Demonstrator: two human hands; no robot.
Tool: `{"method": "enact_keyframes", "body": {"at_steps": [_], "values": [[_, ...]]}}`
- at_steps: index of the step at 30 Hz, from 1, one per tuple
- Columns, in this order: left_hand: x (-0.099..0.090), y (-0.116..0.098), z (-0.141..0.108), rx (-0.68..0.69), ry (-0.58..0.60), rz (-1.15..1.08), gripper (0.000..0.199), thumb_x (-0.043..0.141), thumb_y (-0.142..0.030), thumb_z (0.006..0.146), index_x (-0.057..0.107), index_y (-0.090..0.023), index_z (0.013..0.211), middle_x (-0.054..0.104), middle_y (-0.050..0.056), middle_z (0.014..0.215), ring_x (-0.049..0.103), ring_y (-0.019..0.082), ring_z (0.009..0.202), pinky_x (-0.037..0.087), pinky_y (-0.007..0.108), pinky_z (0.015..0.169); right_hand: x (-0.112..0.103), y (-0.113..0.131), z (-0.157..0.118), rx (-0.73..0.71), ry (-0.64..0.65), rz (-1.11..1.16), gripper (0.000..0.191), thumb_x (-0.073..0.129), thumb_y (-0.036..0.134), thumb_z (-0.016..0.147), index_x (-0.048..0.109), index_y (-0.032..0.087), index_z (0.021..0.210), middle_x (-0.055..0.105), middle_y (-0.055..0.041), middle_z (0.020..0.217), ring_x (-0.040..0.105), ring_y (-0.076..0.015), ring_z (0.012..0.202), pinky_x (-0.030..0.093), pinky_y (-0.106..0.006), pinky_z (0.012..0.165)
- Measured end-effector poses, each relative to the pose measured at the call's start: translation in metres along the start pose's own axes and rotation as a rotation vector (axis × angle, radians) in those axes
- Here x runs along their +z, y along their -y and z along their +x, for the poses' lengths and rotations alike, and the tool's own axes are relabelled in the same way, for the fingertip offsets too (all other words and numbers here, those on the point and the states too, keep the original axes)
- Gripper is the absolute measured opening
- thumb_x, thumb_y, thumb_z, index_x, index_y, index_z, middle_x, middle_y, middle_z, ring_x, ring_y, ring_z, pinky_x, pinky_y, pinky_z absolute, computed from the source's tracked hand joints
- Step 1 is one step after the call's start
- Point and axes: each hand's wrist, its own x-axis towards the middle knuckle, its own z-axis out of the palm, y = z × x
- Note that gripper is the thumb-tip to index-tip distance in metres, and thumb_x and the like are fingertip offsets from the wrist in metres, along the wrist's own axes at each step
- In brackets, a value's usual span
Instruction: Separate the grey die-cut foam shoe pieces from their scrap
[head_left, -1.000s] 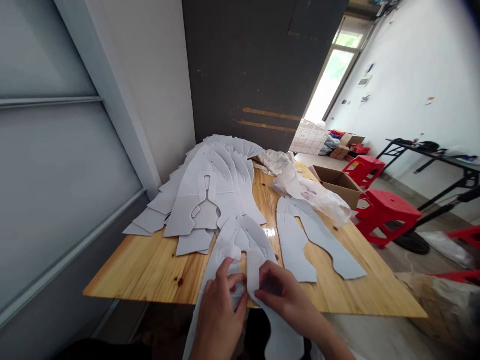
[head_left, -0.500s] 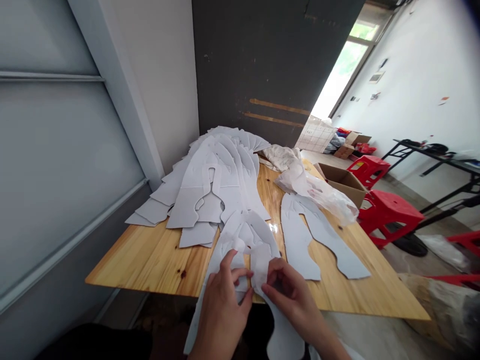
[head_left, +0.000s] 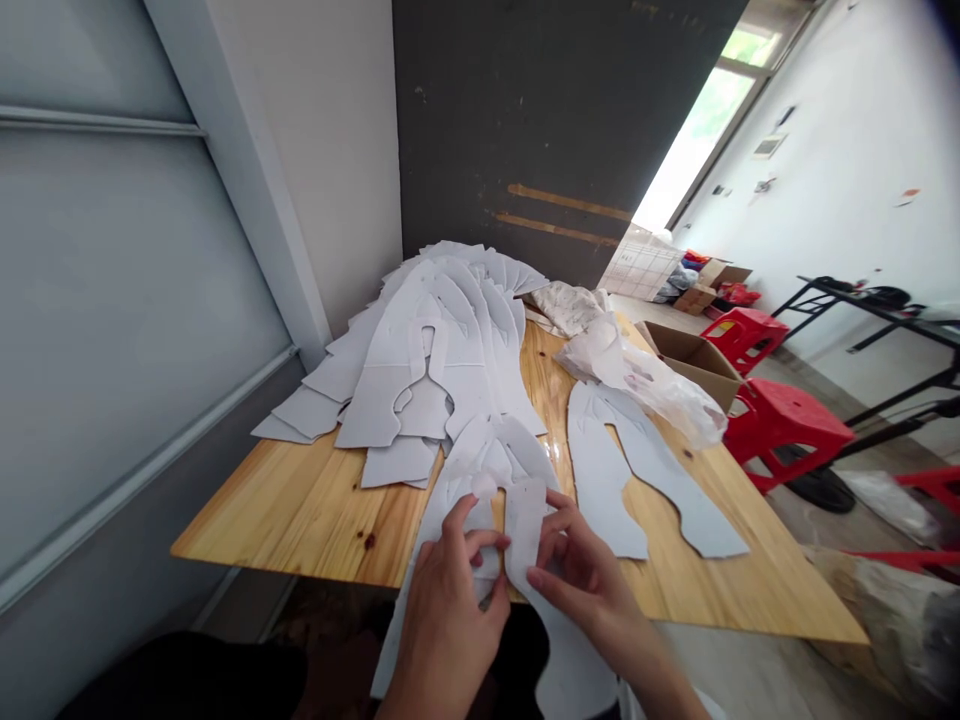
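Note:
An arch-shaped white cut-out sheet [head_left: 577,650] with a central slot lies partly on the table and hangs over its front edge towards me. Along the right side of the slot runs a thin white strip [head_left: 526,515], its upper part lying over folds in the sheet. My left hand [head_left: 454,595] rests over the sheet's left half, thumb and forefinger closed at the strip's inner edge beside the slot. On the opposite side, my right hand [head_left: 581,570] pinches the strip's outer edge, its other fingers curled. The fingers hide part of the strip and sheet.
A fanned pile of similar white sheets [head_left: 382,400] covers the wooden table's [head_left: 300,520] back left. Another cut-out sheet [head_left: 607,480] lies at right, below a crumpled plastic bag [head_left: 645,375]. Beyond stand a cardboard box [head_left: 694,365] and red stools [head_left: 787,425]. A dark panel [head_left: 540,110] rises behind.
My right forefinger has moved up along the strip's right edge, and the strip now looks flatter and straighter. My left hand keeps its pinch. The view has shifted slightly.

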Motion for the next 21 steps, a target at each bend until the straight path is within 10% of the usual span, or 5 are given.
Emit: {"method": "enact_keyframes", "body": {"at_steps": [4,21], "values": [[-0.003,-0.004,0.000,0.013,-0.021,-0.043,0.057,0.055,-0.022,0.091,0.033,-0.030,0.144,0.079,0.004,0.104,0.070,0.029,0.092,0.048,0.048,0.091,0.000,0.005,0.001,0.012,0.124,0.134,0.020,0.073,0.046,0.096,0.066,0.027,0.094,0.068,-0.0084,0.104,0.031,-0.0304,0.158,0.030,-0.054,0.126],[-0.014,-0.025,0.014,-0.261,0.076,-0.247,0.079,0.070,-0.024,0.083,0.028,-0.030,0.149,0.076,-0.008,0.078,0.067,0.020,0.073,0.050,0.034,0.077,-0.002,0.014,-0.001,0.071,0.062,0.039,0.018,0.074,0.038,0.094,0.064,0.027,0.085,0.067,-0.0100,0.111,0.042,-0.0318,0.151,0.044,-0.048,0.114]]}}
